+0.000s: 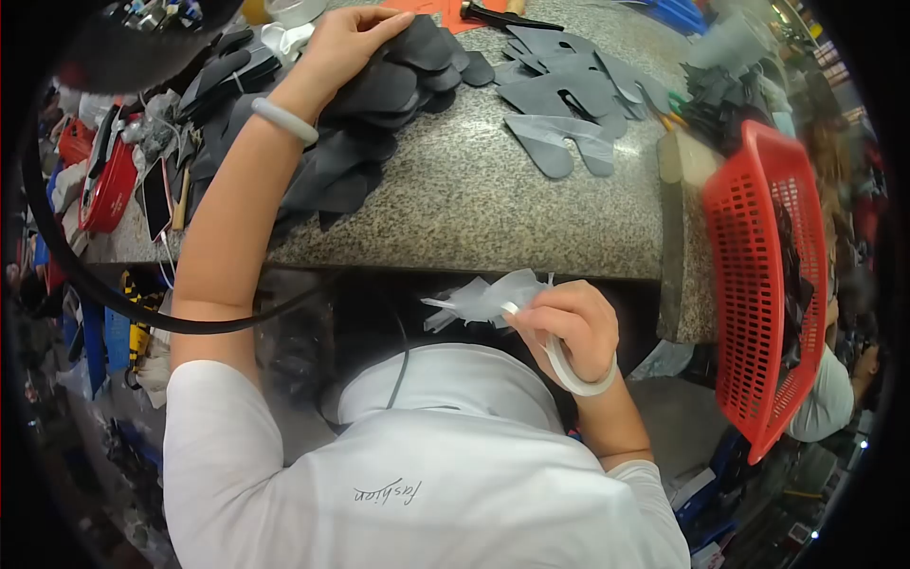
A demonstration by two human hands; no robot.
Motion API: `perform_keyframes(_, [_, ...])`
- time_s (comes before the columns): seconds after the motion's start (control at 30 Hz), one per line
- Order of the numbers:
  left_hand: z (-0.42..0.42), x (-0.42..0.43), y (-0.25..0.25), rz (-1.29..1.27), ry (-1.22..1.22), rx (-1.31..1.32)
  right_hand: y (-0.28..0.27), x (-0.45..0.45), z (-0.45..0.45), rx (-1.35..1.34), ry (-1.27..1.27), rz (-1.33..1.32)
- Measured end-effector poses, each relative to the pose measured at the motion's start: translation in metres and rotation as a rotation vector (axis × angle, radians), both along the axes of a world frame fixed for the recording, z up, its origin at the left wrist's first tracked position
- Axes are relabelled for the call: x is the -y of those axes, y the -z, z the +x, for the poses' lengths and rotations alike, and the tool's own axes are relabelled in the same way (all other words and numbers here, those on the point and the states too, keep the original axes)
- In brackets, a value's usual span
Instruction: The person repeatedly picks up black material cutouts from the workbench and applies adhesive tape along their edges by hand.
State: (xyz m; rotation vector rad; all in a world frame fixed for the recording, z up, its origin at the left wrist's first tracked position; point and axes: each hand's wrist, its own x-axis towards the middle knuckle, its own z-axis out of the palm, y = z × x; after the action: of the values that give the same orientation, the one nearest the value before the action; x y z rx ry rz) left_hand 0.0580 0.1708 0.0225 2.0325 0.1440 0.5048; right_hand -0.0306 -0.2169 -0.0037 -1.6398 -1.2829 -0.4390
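Far left: one red container (pixel 109 185), with assorted clutter around it. Just beside it, one phone (pixel 156 197) at the near left part of the counter, a white cable at its lower end.

Left of centre: the left arm, reaching forward over the counter, one pale bangle (pixel 284 120) at the forearm. Left hand (pixel 355 43): fingers bent, thumb and fingertips close together at the upper edge of a dark grey pile; whether a piece is gripped cannot be told.

Beneath and beside that hand: one pile of dark grey flat pieces (pixel 355 142), rounded at the ends, overlapping, spread on the speckled stone counter (pixel 445 204).

Top centre: one orange sheet (pixel 457 13), partly covered; beside it, one black tool (pixel 507 17), lying flat.

Centre, nearer the body than the counter edge: one bunch of translucent, whitish film pieces (pixel 488 296), at the fingertips of the right hand (pixel 573 327). That hand is closed, thumb and fingers pinching a small white strip (pixel 510 308). One white band (pixel 578 381) curves round the hand's lower side near the wrist; its kind cannot be told.

Right of centre, on the counter: one group of notched grey pieces (pixel 561 95), overlapping, the nearest with a glossy, see-through layer across it.

Right: one stone block (pixel 687 251) at the counter's end; beside it, one red perforated basket (pixel 744 275), tilted, dark material inside. Far right, partly behind the basket: another person's pale sleeve (pixel 823 398).
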Motion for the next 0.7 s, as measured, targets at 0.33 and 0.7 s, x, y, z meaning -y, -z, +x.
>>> perform_keyframes(0.33, [0.010,0.101,0.003,0.453,0.148,-0.011,0.017,0.024,0.022,-0.217,0.154,-0.064])
perform_keyframes(0.7, [-0.009,0.150,0.021,0.106,0.300,-0.204,0.028,0.031,0.031,-0.499,0.160,-0.071])
